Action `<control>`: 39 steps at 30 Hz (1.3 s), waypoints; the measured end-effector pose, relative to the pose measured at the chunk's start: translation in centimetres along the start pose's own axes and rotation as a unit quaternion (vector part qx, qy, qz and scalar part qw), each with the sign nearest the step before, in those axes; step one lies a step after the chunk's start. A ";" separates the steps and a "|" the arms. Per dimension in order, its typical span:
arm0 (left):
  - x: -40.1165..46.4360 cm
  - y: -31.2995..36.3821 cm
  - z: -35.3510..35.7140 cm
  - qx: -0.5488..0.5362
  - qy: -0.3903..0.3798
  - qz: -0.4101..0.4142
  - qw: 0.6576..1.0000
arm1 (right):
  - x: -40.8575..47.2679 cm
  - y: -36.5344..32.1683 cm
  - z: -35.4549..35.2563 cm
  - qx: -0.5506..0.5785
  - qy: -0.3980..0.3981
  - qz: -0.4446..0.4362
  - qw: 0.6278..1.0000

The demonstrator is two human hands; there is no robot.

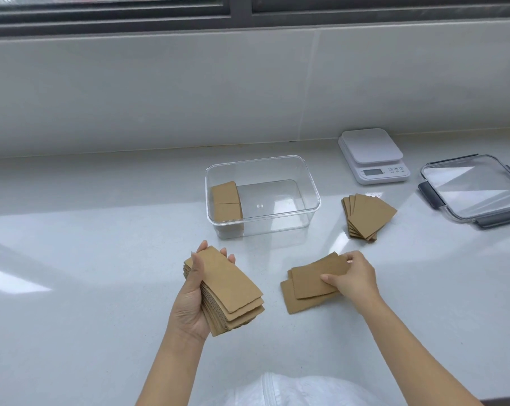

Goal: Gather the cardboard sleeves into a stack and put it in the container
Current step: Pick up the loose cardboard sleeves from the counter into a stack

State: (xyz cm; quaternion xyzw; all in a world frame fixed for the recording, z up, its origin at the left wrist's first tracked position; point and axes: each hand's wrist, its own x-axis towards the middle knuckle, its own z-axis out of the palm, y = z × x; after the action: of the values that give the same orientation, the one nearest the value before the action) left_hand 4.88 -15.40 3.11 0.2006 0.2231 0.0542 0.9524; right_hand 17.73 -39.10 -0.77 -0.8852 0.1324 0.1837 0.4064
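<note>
My left hand (189,297) holds a thick stack of brown cardboard sleeves (230,291) above the counter, thumb on top. My right hand (353,276) pinches the right end of a few loose sleeves (309,282) lying on the counter to the right. The clear plastic container (313,191) stands behind both hands, with a stack of sleeves (226,202) standing against its left wall. A fanned pile of several more sleeves (368,215) lies to the right of the container.
A white kitchen scale (372,158) sits at the back right. The container's clear lid (479,189) with grey clips lies at the far right edge. A tiled wall and a window frame rise behind the white counter (87,259).
</note>
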 end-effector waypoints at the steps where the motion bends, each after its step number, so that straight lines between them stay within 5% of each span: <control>1: 0.0 0.1 -0.1 0.000 -0.001 -0.003 1.000 | 0.0 0.1 -0.4 0.092 -0.023 0.019 0.995; 6: -0.3 1.2 -0.5 -0.004 0.004 -0.040 0.999 | -1.4 -2.1 -3.6 0.410 -0.151 0.024 0.899; 13: -0.5 2.1 2.5 0.118 -0.035 -0.161 0.979 | -6.4 -10.0 -3.3 0.298 -0.306 -0.184 0.885; 17: -1.0 2.4 4.4 0.180 -0.132 -0.223 0.949 | -8.4 -12.3 -1.6 0.201 -0.281 -0.231 0.909; 28: -2.5 0.7 4.7 0.174 -0.251 -0.291 0.907 | -10.2 -10.6 -2.4 0.184 -0.269 -0.272 0.906; 31: -2.0 -0.9 5.4 0.204 -0.246 -0.270 0.908 | -9.8 -9.7 -2.4 0.203 -0.230 -0.279 0.910; 39: 1.0 -6.3 10.4 0.307 -0.194 -0.206 0.909 | -5.3 -6.4 -5.7 0.348 -0.172 -0.122 0.913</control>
State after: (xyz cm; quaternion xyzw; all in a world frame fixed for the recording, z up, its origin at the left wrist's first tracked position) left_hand 10.47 -24.66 8.72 0.4397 0.0759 -0.2542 0.8581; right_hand 16.66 -38.95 9.23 -0.6516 0.0074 0.2241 0.7247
